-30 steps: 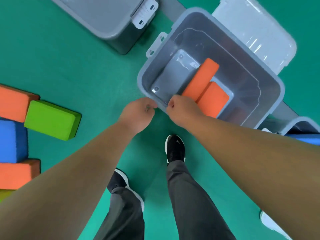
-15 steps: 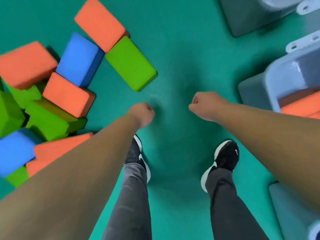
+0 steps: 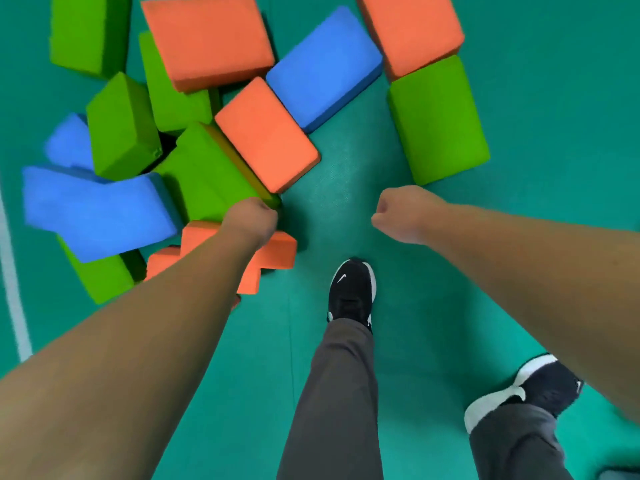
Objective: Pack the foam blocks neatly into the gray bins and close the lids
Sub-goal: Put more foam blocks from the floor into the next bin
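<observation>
Left hand (image 3: 251, 220) fisted, empty, over foam blocks (image 3: 266, 133); right hand (image 3: 405, 213) fisted over floor (image 3: 346, 168); gray corner (image 3: 623, 475) maybe bin.

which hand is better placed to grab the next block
Left, likely: the left hand is over the near edge of the pile; the right hand is over bare floor.

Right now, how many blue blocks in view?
3 blue blocks: top centre; far left; above that, half hidden by a green block. More may be buried.
</observation>
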`<action>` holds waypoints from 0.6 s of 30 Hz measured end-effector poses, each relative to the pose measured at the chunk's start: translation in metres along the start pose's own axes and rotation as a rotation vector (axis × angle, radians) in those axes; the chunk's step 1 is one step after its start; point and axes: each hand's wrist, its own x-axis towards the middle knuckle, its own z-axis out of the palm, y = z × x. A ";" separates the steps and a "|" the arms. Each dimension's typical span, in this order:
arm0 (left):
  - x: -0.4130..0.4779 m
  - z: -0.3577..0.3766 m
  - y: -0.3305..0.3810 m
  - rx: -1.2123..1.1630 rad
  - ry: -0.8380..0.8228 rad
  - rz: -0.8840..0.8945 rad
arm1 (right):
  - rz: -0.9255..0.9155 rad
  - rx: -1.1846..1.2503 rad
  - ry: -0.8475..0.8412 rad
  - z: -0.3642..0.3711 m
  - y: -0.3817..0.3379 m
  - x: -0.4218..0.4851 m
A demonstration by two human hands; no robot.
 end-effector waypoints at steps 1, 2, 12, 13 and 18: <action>0.007 -0.006 -0.011 -0.023 0.080 -0.031 | -0.008 -0.016 0.004 -0.002 -0.014 0.008; 0.009 -0.013 -0.020 -0.061 0.142 -0.076 | -0.008 -0.027 0.010 -0.003 -0.029 0.017; 0.045 -0.035 -0.098 0.128 0.215 -0.107 | -0.191 -0.259 -0.059 0.014 -0.151 0.068; 0.044 -0.038 -0.107 0.143 0.210 -0.150 | -0.213 -0.263 -0.073 0.023 -0.161 0.069; 0.035 -0.025 -0.159 0.063 0.056 -0.249 | -0.311 -0.301 -0.145 0.074 -0.193 0.073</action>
